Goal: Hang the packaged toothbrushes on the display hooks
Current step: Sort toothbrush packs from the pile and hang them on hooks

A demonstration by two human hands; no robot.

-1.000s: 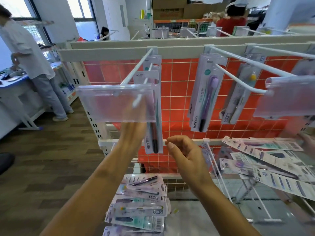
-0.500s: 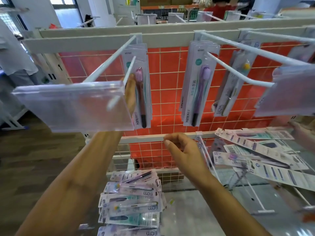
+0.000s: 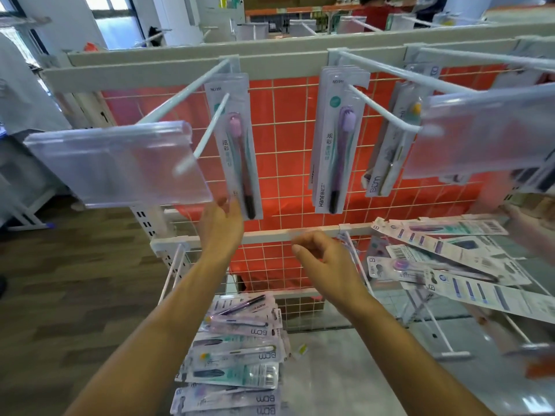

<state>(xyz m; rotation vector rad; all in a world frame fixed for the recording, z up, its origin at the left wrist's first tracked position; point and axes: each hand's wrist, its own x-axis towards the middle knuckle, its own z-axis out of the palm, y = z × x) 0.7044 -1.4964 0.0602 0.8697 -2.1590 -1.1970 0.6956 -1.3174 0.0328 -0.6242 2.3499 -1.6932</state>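
My left hand (image 3: 222,226) is open, fingertips just under the pink toothbrush pack (image 3: 237,148) hanging on the left hook (image 3: 207,130). My right hand (image 3: 324,259) is loosely curled and holds nothing, in front of the lower rail (image 3: 270,235). More packs sit in a pile (image 3: 237,349) below, between my forearms.

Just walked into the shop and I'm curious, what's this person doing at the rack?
A person is stocking a display rack with packaged toothbrushes. The left hand is open just below the pink toothbrush pack hanging on the left hook; whether it touches it is unclear. The right hand is loosely curled and empty near the lower rail. A pile of packs waits below.
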